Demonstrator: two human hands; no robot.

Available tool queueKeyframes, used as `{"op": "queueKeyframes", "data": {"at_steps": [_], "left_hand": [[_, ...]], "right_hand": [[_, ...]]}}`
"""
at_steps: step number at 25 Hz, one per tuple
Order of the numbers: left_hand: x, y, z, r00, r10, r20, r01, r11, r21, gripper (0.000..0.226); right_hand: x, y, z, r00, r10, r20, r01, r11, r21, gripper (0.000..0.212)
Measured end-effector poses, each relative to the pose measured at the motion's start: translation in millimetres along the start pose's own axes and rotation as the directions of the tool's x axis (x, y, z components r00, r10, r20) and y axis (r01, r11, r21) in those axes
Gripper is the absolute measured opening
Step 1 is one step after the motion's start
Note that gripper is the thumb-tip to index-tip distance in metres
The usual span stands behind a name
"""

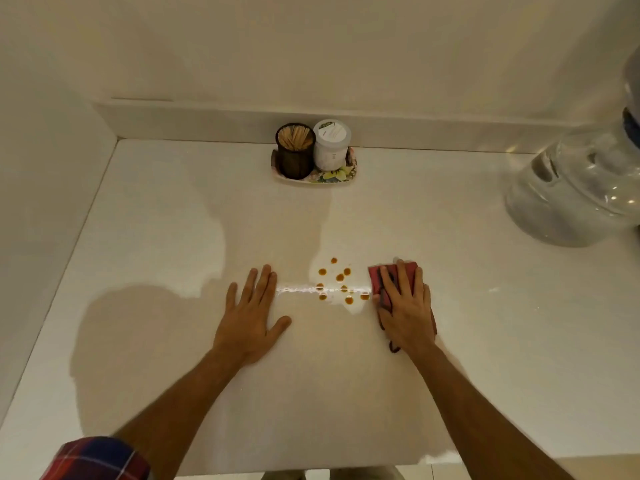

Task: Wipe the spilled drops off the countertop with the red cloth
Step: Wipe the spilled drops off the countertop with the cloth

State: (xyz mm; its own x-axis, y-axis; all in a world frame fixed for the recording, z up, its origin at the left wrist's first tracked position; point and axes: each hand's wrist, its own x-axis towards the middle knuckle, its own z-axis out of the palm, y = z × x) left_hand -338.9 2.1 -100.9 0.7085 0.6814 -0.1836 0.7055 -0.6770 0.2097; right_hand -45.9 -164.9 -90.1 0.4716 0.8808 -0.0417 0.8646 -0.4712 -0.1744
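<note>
Nearest the camera: a plaid sleeve [97, 459] at the lower left, and two bare forearms reaching forward over a pale countertop [156, 209]. Left hand [251, 317]: laid flat, palm down, fingers extended and slightly spread, holding nothing, just to the left of the spill. Right hand [403, 299]: pressed flat on top of the red cloth [379, 280], fingers extended over it rather than curled around it; the cloth is bunched beneath the palm, showing at the fingertips and along both sides of the hand. Spilled drops [337, 282]: a loose cluster of small amber-brown spots between the two hands, the nearest one just beside the cloth's left edge; none appears smeared. Far edge: a small patterned tray [341, 174] carrying a dark holder of wooden sticks [295, 150] and a white lidded jar [330, 145]. Right margin: a rounded white appliance [568, 195], only partly in view. Step in hand, as judged: cloth is set down and loaded, wipe not yet begun. Next move calls for sliding the cloth leftward across the cluster under steady downward pressure, covering its far and near drops alike.
</note>
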Motion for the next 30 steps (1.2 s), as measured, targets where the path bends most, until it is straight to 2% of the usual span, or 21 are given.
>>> {"op": "queueKeyframes", "data": {"at_steps": [8, 12, 14, 17, 20, 26, 30], "left_hand": [[1, -1, 0, 1.0, -0.003, 0.02, 0.003, 1.0, -0.008, 0.089], [0, -2, -1, 1.0, 0.002, 0.021, -0.001, 1.0, -0.022, 0.089], [0, -2, 0, 1.0, 0.0, 0.023, 0.001, 0.999, -0.033, 0.09], [1, -1, -1, 1.0, -0.006, 0.022, 0.006, 1.0, -0.029, 0.09], [0, -1, -1, 1.0, -0.005, 0.024, 0.005, 1.0, -0.03, 0.09], [3, -4, 7, 1.0, 0.0, -0.017, 0.0, 1.0, -0.03, 0.091], [4, -4, 11, 0.999, 0.002, -0.041, -0.004, 0.999, -0.033, 0.091]], "right_hand": [[35, -67, 11, 0.999, -0.017, -0.044, 0.022, 0.994, 0.103, 0.057], [10, -86, 13, 0.987, -0.143, 0.068, 0.132, 0.981, 0.139, 0.07], [-18, -82, 17, 0.979, -0.158, 0.131, 0.141, 0.981, 0.131, 0.075], [-43, -55, 17, 0.979, -0.157, 0.126, 0.143, 0.983, 0.116, 0.079], [-31, -29, 8, 0.986, -0.088, 0.143, 0.074, 0.993, 0.097, 0.078], [55, -31, 1, 0.994, 0.106, 0.037, -0.108, 0.992, 0.071, 0.071], [93, -73, 14, 0.998, 0.0, -0.068, 0.004, 0.998, 0.061, 0.061]]}}
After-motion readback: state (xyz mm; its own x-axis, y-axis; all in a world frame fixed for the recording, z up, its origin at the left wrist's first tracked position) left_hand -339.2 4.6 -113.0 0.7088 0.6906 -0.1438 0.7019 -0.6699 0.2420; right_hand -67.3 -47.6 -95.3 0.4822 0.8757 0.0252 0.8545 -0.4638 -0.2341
